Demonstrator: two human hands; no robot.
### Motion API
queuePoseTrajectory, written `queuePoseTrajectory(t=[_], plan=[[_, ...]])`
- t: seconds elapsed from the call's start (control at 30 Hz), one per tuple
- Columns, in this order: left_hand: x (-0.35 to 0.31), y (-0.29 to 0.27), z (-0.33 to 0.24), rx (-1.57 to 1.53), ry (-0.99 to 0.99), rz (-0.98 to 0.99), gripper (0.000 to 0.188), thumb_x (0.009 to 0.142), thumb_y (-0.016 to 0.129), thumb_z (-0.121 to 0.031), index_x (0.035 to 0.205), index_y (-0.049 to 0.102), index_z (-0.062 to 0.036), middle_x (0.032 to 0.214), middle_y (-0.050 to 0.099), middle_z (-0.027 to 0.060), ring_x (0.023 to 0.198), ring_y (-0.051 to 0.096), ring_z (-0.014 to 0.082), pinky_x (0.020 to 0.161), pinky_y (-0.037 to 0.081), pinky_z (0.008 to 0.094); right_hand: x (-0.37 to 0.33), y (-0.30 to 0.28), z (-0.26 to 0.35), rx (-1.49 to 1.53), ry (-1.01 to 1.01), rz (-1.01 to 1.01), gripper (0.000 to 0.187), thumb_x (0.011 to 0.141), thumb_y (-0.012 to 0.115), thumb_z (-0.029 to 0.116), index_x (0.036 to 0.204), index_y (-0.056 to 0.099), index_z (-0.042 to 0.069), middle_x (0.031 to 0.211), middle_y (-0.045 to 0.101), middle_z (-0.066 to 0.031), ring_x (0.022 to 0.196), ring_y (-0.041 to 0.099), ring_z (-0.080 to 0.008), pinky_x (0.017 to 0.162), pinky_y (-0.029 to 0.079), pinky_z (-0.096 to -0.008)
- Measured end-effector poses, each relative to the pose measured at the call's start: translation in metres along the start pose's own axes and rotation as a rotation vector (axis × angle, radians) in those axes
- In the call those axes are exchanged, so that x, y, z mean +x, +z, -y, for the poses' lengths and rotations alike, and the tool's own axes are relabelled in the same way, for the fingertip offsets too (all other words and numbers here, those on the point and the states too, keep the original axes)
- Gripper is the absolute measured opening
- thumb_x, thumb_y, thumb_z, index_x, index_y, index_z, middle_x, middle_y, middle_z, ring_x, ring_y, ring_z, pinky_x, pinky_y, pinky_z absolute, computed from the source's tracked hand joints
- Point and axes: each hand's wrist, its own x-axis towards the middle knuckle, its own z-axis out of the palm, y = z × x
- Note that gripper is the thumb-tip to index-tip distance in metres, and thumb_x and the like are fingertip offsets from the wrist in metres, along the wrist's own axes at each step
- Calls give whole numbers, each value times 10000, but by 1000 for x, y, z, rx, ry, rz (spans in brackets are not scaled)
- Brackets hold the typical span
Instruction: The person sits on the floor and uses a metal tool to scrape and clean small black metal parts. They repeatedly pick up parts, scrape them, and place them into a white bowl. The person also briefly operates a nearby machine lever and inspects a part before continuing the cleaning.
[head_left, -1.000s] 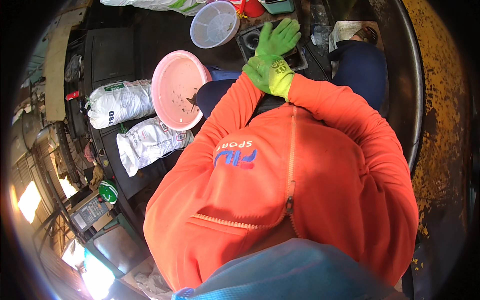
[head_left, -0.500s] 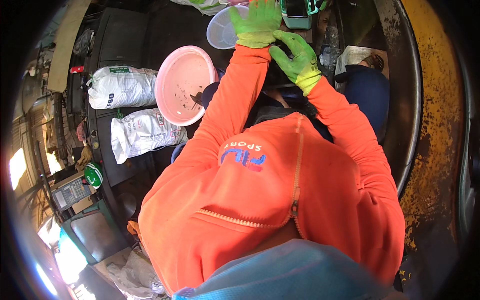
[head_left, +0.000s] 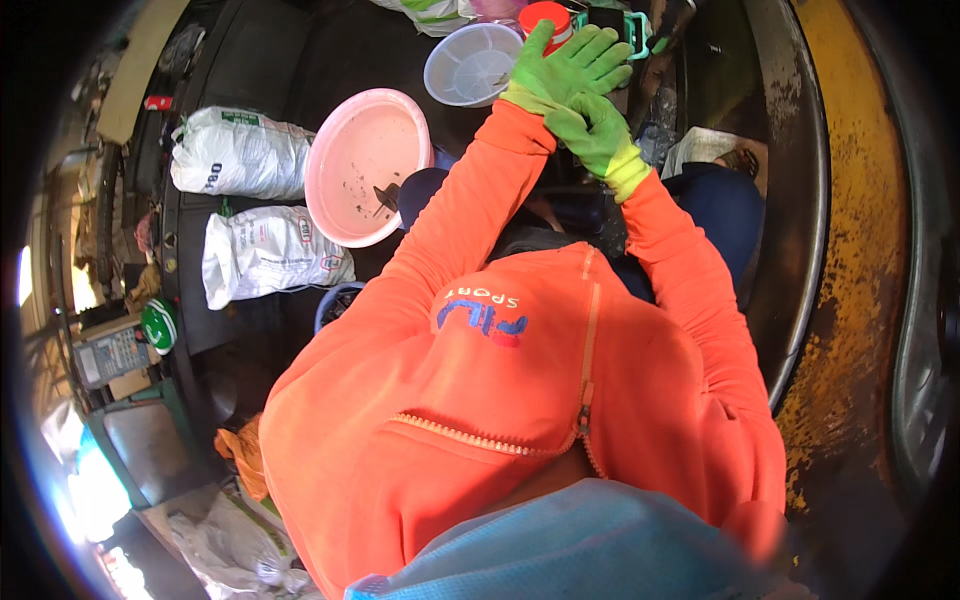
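Green work gloves with yellowish cuffs cover both hands, at the top centre. My left hand is open, its fingers spread and pointing right, with nothing in it. Just below, my right hand has its fingers bent against the heel and cuff of the left glove, pinching it. Beyond the left hand is a container with a red lid, partly covered by the glove. A translucent pale blue basket lies to the left of the left hand.
A pink basin with dark bits in it stands at left. Beside it lie two white sacks. A teal-green case is beyond the hands. At right runs a dark metal rim and a rusty yellow surface.
Both hands have shifted slightly right and nearer me. My right hand has closed in on the left glove's cuff. The red lid has come into view as the view shifted.
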Motion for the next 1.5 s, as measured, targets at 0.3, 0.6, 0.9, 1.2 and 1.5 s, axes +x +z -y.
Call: queuePoseTrajectory(t=[0.3,0.6,0.9,1.2,1.5], plan=[[16,69,36,305,640,206,624,853,543,-501,1280,489,-48,1338,482,155,1270,396,353,1069,273,491,5,-26,9,-773,-141,-260,281,741,704,231,956,628,67,848,640,-118,752,627,-315,648,494,-370],[-7,83,5,749,497,203,575,860,482,-520,1251,504,-98,1246,526,166,1121,516,371,935,424,511,-31,21,31,-518,-109,36,323,819,580,153,1122,590,40,942,650,-190,854,626,-384,719,497,-406],[-26,19,-14,2585,220,-824,440,841,506,-440,1021,657,-68,995,663,169,929,626,338,778,452,470,-13,21,56,-478,-346,-130,283,774,681,116,1040,636,31,883,633,-144,789,607,-325,743,497,-381],[-68,6,10,2688,-204,-801,394,880,458,-393,1024,617,-62,1051,637,168,1018,573,352,860,424,453,-54,69,87,-242,-437,306,45,759,618,52,804,616,46,726,580,-94,710,567,-307,631,457,-406],[-128,1,33,2803,163,-493,322,871,469,-339,1028,624,-103,1010,638,119,969,583,310,876,410,456,-42,55,55,-617,-306,87,126,838,607,138,869,657,27,820,621,-177,755,606,-327,660,468,-387]])
